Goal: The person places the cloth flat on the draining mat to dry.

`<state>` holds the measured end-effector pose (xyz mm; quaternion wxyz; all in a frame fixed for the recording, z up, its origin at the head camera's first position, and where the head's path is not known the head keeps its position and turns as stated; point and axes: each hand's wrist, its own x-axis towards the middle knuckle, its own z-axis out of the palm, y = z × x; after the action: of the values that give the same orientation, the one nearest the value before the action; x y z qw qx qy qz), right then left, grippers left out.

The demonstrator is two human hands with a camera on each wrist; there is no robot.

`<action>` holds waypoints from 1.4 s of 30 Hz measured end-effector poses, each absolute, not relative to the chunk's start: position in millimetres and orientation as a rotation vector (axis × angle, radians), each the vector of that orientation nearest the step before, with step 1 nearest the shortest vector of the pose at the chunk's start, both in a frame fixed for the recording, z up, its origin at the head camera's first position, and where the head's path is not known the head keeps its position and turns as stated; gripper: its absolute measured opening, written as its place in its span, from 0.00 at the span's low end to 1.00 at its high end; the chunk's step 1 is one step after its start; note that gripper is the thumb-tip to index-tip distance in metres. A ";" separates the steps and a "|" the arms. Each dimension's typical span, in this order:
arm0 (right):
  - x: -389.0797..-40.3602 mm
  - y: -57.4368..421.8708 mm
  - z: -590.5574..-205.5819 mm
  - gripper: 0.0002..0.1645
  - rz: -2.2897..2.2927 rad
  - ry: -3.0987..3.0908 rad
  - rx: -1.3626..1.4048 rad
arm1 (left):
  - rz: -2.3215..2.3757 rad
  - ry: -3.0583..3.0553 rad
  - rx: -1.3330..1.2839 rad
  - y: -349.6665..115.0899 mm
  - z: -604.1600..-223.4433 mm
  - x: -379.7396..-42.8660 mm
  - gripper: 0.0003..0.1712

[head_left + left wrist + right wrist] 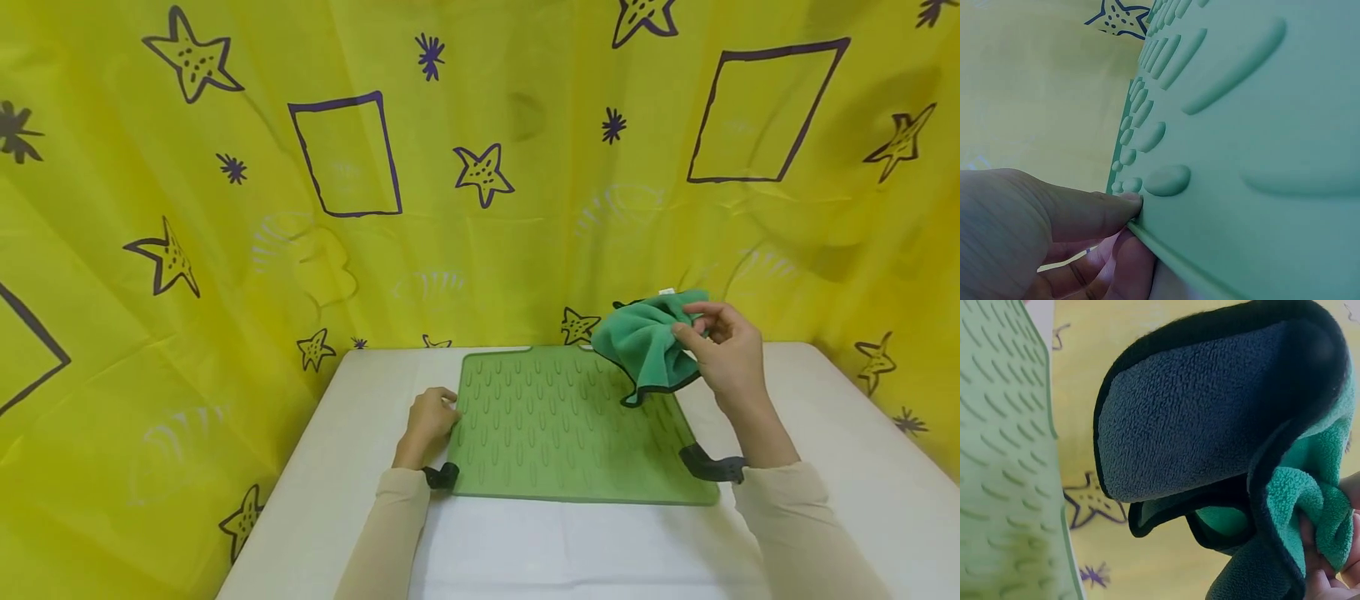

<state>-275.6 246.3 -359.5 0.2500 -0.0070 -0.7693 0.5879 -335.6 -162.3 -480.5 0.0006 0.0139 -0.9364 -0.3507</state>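
Observation:
A green dish drying mat [555,433] with rows of raised ridges lies on the white table. My left hand [431,421] pinches its left edge; in the left wrist view the thumb [1100,212] is on top and the curled fingers are underneath. Above the mat's far right part, my right hand [727,354] holds a bunched green cloth [648,342] between thumb and fingers. The cloth hangs in folds with a dark border. In the right wrist view its grey underside [1191,412] shows, and part of the right hand is hidden behind the folds.
The white table [322,517] extends around the mat. Behind and at both sides hangs a yellow curtain [480,250] printed with stars and squares, close to the table's far edge. Black straps [712,467] are on both wrists.

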 end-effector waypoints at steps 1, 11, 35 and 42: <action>-276.1 241.9 -359.9 0.14 1.599 -2.102 0.000 | -1.105 -2.938 0.039 -162.3 -480.5 -335.6 0.19; -281.5 200.4 -366.6 0.17 1.629 -2.132 0.091 | -1.101 -2.930 0.044 -161.5 -481.6 -336.4 0.19; -299.4 139.2 -407.7 0.14 1.699 -2.131 0.072 | -1.047 -2.927 0.094 -160.4 -481.7 -335.4 0.19; -303.7 132.7 -409.2 0.13 1.677 -2.122 -0.043 | -1.061 -2.925 0.086 -157.8 -482.5 -336.1 0.19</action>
<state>-303.7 132.7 -409.2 0.2169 -0.0157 -0.7658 0.6052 -336.1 -157.8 -482.5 0.0146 0.0278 -0.9396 -0.3408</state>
